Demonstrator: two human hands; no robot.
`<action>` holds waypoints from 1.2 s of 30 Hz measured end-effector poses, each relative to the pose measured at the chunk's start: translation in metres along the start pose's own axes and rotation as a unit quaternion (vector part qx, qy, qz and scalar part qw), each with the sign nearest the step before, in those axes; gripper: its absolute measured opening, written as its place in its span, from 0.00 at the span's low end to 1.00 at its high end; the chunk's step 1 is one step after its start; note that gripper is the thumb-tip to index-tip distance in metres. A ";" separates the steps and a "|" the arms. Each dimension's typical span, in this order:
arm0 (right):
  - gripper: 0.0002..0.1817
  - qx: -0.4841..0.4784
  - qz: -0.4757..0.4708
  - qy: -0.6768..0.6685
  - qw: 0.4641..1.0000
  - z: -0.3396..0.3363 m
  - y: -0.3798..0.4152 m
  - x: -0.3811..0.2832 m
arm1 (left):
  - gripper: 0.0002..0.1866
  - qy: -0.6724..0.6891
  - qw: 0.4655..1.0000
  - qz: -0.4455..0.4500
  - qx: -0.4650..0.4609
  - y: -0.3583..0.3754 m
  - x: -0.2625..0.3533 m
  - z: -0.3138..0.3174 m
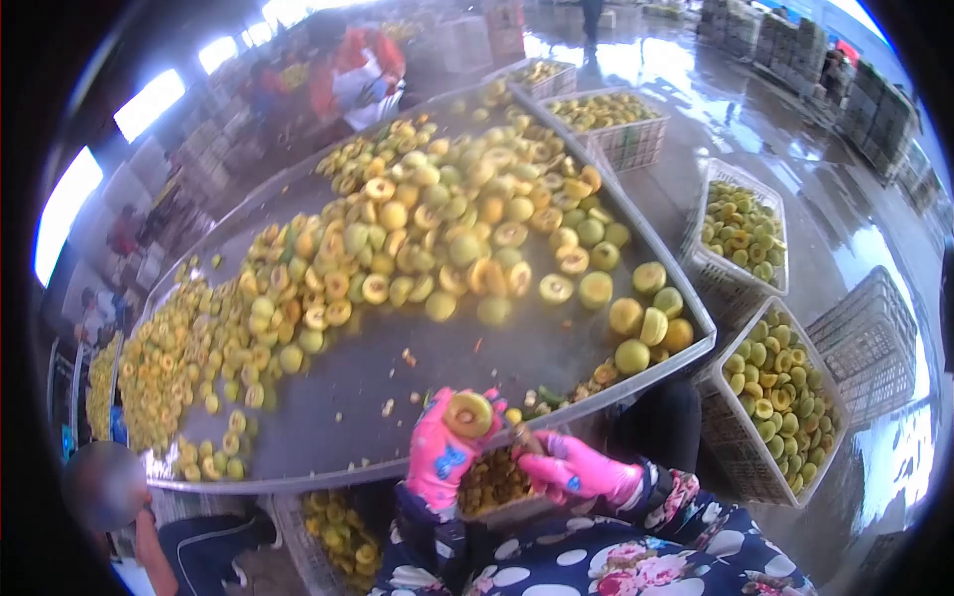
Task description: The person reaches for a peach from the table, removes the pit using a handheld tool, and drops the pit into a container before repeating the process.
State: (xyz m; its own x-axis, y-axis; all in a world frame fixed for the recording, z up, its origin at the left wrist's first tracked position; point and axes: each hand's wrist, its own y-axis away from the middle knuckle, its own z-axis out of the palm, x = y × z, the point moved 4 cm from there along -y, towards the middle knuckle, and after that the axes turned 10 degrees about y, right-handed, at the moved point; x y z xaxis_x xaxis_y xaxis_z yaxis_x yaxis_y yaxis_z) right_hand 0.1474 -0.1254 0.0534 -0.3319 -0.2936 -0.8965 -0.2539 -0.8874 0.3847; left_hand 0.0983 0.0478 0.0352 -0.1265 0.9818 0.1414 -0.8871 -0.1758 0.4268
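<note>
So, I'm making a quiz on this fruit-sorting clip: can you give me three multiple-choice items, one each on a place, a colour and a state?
1. Where is the halved yellow fruit that is being worked on?
A. in the left hand
B. on the floor
C. in a crate

2. What colour are the rubber gloves?
A. blue
B. pink
C. white

3. The white plastic crate at lower right is:
A. overturned
B. stacked
C. holding fruit

Answers:
1 A, the left hand grips it cut face up.
2 B, both the left and the right hand wear pink.
3 C, yellow-green fruit fill it.
</note>
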 end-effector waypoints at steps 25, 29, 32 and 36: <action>0.11 0.030 0.011 0.075 0.997 0.025 0.026 0.007 | 0.23 -0.048 0.998 0.031 -0.001 0.041 -0.047 -0.003; 0.09 0.052 0.004 0.084 0.995 0.028 0.026 0.005 | 0.22 -0.058 0.996 0.064 0.012 0.040 -0.051 -0.002; 0.09 0.068 -0.011 0.114 0.991 0.029 0.026 0.006 | 0.21 -0.060 0.996 0.068 0.003 0.039 -0.052 -0.001; 0.10 0.074 -0.035 0.166 0.983 0.027 0.022 0.013 | 0.18 -0.058 0.995 0.080 0.009 0.043 -0.055 0.004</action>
State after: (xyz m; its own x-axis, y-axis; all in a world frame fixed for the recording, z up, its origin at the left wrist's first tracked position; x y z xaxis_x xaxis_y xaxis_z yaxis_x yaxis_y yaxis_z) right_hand 0.1133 -0.1390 0.0557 -0.0002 -0.3544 -0.9351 -0.4026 -0.8559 0.3245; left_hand 0.0686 -0.0144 0.0491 -0.2126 0.9267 0.3100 -0.8512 -0.3314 0.4069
